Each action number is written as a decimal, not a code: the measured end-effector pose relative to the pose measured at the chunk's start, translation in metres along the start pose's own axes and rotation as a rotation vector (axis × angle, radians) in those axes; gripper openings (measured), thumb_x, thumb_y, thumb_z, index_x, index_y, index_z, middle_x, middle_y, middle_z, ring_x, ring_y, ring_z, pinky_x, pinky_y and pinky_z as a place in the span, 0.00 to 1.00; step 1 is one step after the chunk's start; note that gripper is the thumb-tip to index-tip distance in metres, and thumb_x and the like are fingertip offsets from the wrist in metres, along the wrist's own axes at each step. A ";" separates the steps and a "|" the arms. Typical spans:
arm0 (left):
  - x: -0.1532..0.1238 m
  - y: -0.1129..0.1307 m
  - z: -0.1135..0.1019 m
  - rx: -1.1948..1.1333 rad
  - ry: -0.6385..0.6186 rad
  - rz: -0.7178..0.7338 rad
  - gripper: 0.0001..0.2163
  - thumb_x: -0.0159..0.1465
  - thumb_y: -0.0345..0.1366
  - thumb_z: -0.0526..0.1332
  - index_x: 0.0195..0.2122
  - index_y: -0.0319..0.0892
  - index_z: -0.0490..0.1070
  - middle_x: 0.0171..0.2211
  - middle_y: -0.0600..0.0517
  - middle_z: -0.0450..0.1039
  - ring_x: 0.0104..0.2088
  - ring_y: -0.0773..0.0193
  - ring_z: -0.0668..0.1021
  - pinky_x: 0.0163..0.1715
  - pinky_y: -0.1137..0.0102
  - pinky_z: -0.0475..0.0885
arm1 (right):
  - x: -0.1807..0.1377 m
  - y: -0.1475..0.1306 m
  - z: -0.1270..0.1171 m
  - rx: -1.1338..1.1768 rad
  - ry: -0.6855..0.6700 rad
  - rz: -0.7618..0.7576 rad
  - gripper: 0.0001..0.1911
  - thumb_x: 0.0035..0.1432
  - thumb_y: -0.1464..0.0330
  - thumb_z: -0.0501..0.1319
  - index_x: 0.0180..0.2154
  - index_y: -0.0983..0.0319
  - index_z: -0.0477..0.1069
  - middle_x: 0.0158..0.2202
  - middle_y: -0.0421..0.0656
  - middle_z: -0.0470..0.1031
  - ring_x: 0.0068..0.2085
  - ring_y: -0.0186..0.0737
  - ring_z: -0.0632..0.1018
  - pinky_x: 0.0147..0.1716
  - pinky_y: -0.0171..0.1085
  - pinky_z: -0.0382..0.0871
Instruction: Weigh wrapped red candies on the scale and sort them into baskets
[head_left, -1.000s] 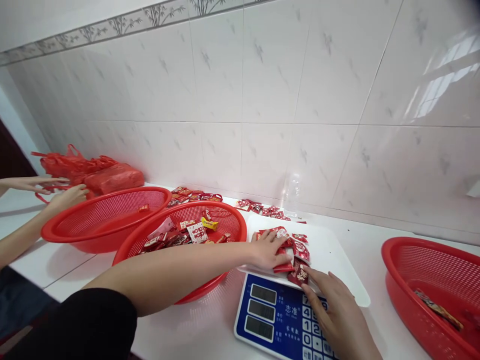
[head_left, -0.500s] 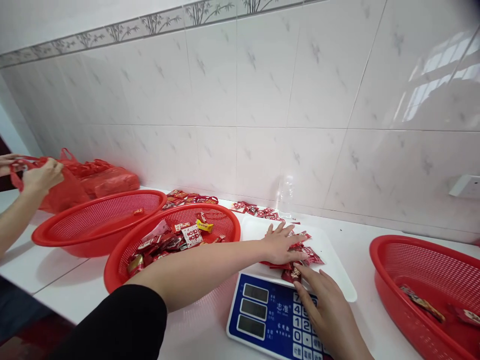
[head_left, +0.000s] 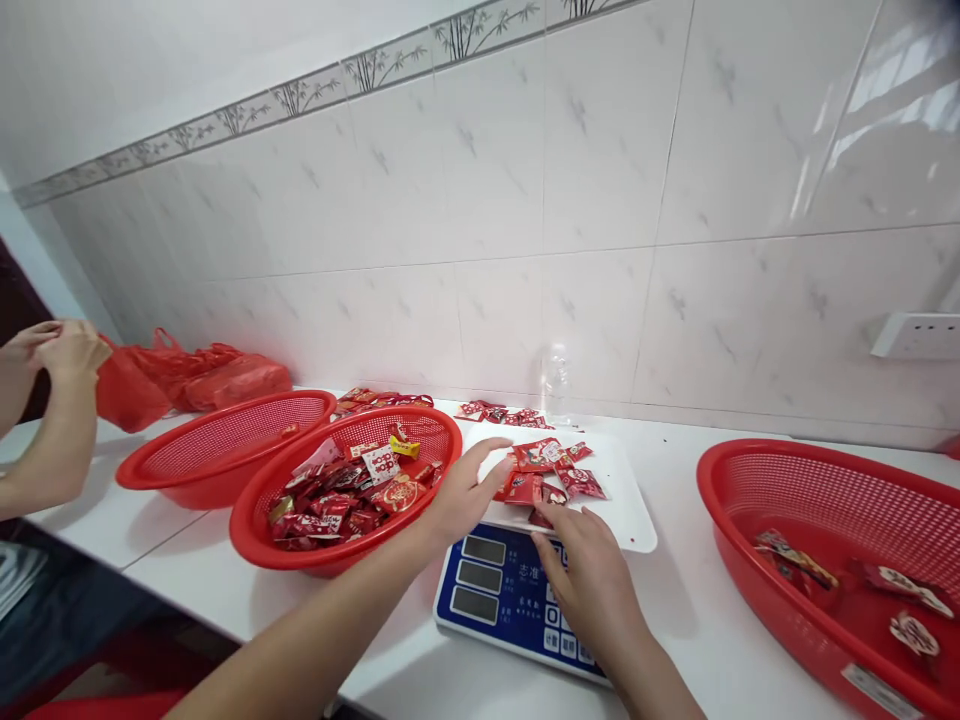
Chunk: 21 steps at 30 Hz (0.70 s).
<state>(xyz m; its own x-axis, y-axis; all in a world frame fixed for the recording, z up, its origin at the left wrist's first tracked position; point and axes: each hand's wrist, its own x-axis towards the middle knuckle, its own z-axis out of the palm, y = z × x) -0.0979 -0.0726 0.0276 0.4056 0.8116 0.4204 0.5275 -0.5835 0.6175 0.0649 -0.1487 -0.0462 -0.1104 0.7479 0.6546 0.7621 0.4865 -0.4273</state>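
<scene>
A small pile of red candy packets (head_left: 540,458) lies on the white tray (head_left: 626,510) of a digital scale (head_left: 491,590) with a blue keypad panel. At the pile's left side is my left hand (head_left: 469,487), fingers stretched and apart, the tips close to the packets. My right hand (head_left: 592,565) reaches over the keypad from the front, its fingers spread and the fingertips at the pile's front edge. Neither hand grips a packet. Part of the keypad is hidden under my right hand.
Left of the scale stands a red basket (head_left: 247,530) of mixed wrapped candies, with another red basket (head_left: 131,470) beyond it. A third red basket (head_left: 709,480) is at the right. Red bags (head_left: 240,383), loose packets and a clear plastic container (head_left: 556,385) line the wall. A co-worker's hands (head_left: 67,350) are at far left.
My left hand has pulled back left from over the pile, uncovering the packets. My right hand stays at the front edge. The view has shifted, and the co-worker's hands have lifted away from the red bag.
</scene>
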 end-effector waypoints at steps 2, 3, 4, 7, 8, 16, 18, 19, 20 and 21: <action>-0.028 -0.005 -0.004 -0.012 0.144 -0.008 0.15 0.69 0.42 0.53 0.53 0.43 0.67 0.55 0.48 0.71 0.57 0.59 0.70 0.59 0.64 0.62 | -0.001 0.000 0.002 0.009 -0.003 0.007 0.14 0.65 0.69 0.52 0.51 0.59 0.68 0.48 0.43 0.77 0.48 0.44 0.77 0.54 0.53 0.64; -0.041 -0.009 -0.004 -0.012 0.204 -0.006 0.15 0.69 0.42 0.53 0.53 0.43 0.67 0.54 0.48 0.71 0.56 0.58 0.71 0.59 0.63 0.63 | -0.001 0.000 0.003 0.010 -0.006 0.012 0.14 0.65 0.69 0.52 0.51 0.58 0.68 0.48 0.43 0.77 0.48 0.43 0.77 0.54 0.53 0.64; -0.052 -0.014 -0.004 -0.011 0.244 -0.007 0.14 0.69 0.41 0.53 0.53 0.43 0.68 0.54 0.47 0.71 0.56 0.58 0.71 0.58 0.62 0.63 | -0.001 0.002 0.004 0.008 -0.009 0.020 0.14 0.65 0.69 0.52 0.51 0.58 0.68 0.48 0.43 0.77 0.48 0.43 0.77 0.54 0.53 0.64; -0.078 -0.029 -0.001 0.002 0.303 0.016 0.13 0.69 0.39 0.53 0.52 0.43 0.68 0.52 0.46 0.72 0.54 0.57 0.72 0.57 0.61 0.66 | 0.000 0.010 0.001 -0.015 -0.023 0.066 0.15 0.65 0.67 0.52 0.52 0.57 0.68 0.49 0.42 0.76 0.49 0.43 0.76 0.53 0.51 0.65; -0.083 -0.034 0.000 0.008 0.314 0.032 0.12 0.69 0.38 0.53 0.51 0.43 0.68 0.51 0.46 0.72 0.54 0.57 0.73 0.56 0.61 0.66 | 0.001 0.014 -0.002 -0.028 -0.025 0.091 0.15 0.66 0.65 0.52 0.52 0.57 0.68 0.50 0.42 0.76 0.50 0.44 0.76 0.53 0.51 0.66; -0.088 -0.061 -0.003 0.013 0.269 0.307 0.15 0.66 0.30 0.56 0.54 0.47 0.65 0.51 0.49 0.73 0.53 0.61 0.74 0.55 0.68 0.68 | 0.018 0.051 -0.016 -0.140 -0.114 0.288 0.21 0.65 0.66 0.48 0.56 0.62 0.67 0.56 0.48 0.70 0.57 0.46 0.71 0.55 0.48 0.67; -0.091 -0.065 -0.004 -0.040 0.240 0.355 0.17 0.66 0.30 0.56 0.55 0.46 0.64 0.50 0.49 0.73 0.53 0.61 0.74 0.55 0.68 0.69 | 0.028 0.056 -0.014 -0.153 -0.176 0.294 0.22 0.63 0.69 0.49 0.57 0.62 0.67 0.58 0.46 0.69 0.58 0.45 0.69 0.57 0.47 0.65; -0.093 -0.067 -0.005 -0.075 0.227 0.367 0.16 0.66 0.31 0.56 0.56 0.46 0.64 0.48 0.49 0.74 0.52 0.61 0.75 0.54 0.68 0.69 | 0.033 0.057 -0.013 -0.159 -0.205 0.295 0.22 0.62 0.70 0.49 0.56 0.61 0.67 0.58 0.45 0.68 0.59 0.44 0.69 0.58 0.46 0.64; -0.096 -0.068 -0.006 -0.113 0.214 0.367 0.16 0.66 0.32 0.56 0.56 0.45 0.63 0.47 0.49 0.75 0.51 0.61 0.76 0.53 0.68 0.70 | 0.039 0.058 -0.012 -0.164 -0.233 0.296 0.22 0.62 0.70 0.49 0.56 0.60 0.68 0.59 0.45 0.68 0.59 0.43 0.68 0.58 0.45 0.64; -0.099 -0.069 -0.008 -0.152 0.203 0.365 0.16 0.67 0.33 0.56 0.56 0.45 0.63 0.45 0.49 0.76 0.49 0.61 0.77 0.52 0.69 0.71 | 0.044 0.059 -0.011 -0.171 -0.259 0.299 0.22 0.62 0.71 0.49 0.56 0.60 0.68 0.58 0.44 0.69 0.58 0.43 0.69 0.57 0.44 0.64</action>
<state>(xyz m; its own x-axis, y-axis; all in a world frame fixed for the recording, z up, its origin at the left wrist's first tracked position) -0.1805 -0.1124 -0.0516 0.3819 0.5515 0.7416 0.2554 -0.8342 0.4888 0.1121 -0.0927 -0.0355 -0.0086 0.9439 0.3302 0.8774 0.1655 -0.4503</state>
